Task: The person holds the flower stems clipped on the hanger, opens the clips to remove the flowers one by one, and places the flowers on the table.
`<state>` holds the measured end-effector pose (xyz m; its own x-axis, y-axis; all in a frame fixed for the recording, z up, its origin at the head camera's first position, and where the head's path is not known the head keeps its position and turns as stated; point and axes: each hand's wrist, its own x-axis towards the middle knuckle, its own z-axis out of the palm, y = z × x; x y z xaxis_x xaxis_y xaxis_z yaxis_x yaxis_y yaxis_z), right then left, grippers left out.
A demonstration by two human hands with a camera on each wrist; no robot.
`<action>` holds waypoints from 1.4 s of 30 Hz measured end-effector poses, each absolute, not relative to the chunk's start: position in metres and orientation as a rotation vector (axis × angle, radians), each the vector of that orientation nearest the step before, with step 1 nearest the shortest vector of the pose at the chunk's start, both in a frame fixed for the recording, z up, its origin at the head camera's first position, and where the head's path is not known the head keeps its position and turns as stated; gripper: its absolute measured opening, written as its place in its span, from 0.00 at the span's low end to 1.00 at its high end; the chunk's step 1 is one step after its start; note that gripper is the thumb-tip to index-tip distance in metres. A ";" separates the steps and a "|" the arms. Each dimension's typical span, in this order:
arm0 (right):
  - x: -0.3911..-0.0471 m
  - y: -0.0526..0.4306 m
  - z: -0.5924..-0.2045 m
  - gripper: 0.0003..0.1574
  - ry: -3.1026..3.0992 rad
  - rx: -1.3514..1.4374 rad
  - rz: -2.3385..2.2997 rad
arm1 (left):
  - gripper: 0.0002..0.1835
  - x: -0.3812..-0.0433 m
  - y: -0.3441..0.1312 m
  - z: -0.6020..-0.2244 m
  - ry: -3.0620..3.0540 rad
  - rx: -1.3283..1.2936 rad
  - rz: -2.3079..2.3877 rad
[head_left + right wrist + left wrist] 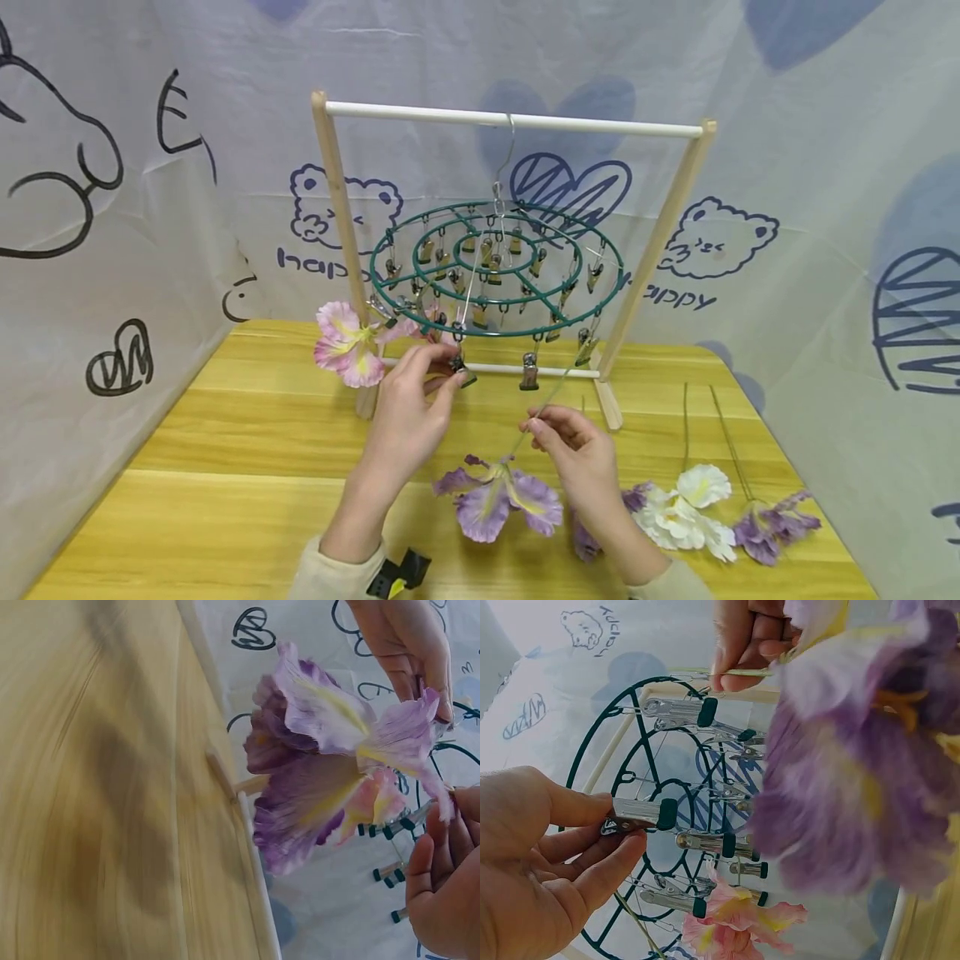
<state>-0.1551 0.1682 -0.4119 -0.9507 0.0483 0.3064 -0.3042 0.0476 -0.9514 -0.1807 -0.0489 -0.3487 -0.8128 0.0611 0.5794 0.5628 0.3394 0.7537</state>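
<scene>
A metal clip (pixel 636 814) with dark green tips hangs from the front rim of a round green clip hanger (pixel 497 268). My left hand (pixel 414 408) pinches that clip between thumb and fingers. By its thin green stem, my right hand (pixel 573 446) holds a purple artificial iris (pixel 491 500), its bloom drooping toward me and its stem slanting up to the right. The flower stays apart from the pinched clip. Pink artificial flowers (pixel 352 346) hang at the hanger's left side. In the right wrist view the purple iris (pixel 322 757) hides part of the hanger.
A wooden stand (pixel 667 233) with a white top bar (pixel 427 114) carries the hanger. Several other clips (pixel 529 372) dangle around its rings. On the table's (pixel 225 467) right side lie a white flower (pixel 686 517) and a purple flower (pixel 772 527).
</scene>
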 end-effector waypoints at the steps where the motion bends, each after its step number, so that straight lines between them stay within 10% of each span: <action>1: -0.155 0.170 -0.412 0.11 -2.091 0.262 1.995 | 0.16 -0.180 -0.049 -0.349 -2.158 -0.547 -1.483; 42: -0.204 0.214 -0.415 0.13 -2.902 0.415 1.705 | 0.17 -0.181 -0.054 -0.349 -2.213 -0.584 -1.468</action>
<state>-0.2044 0.2145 -0.4146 -0.9395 -0.3306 -0.0903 -0.0820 0.4727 -0.8774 -0.1813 -0.0539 -0.3493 -0.8240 0.1132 0.5551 0.5555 0.3543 0.7523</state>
